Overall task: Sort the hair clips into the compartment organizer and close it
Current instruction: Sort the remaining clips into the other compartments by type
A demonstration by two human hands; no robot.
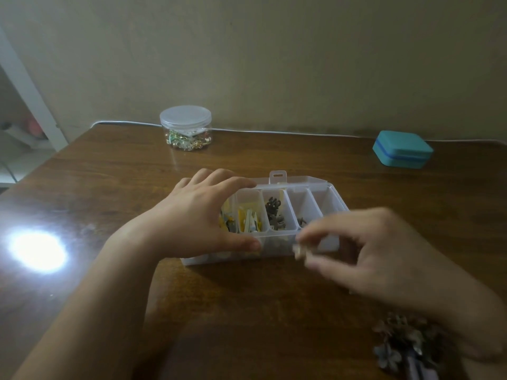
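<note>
A clear plastic compartment organizer lies open on the wooden table, its lid folded back behind it. My left hand grips its left end, thumb on the near wall and fingers over the far rim. The left compartments hold yellow clips; the middle ones hold dark brown clips. My right hand, blurred, pinches a small pale hair clip at the organizer's near wall, by the right compartments. A pile of loose flower-shaped clips lies at the near right of the table, partly behind my right wrist.
A round clear jar with a lid, holding coloured clips, stands at the back of the table. A teal closed case sits at the back right. A white cable runs along the table's far edge. Bright glare shows on the left.
</note>
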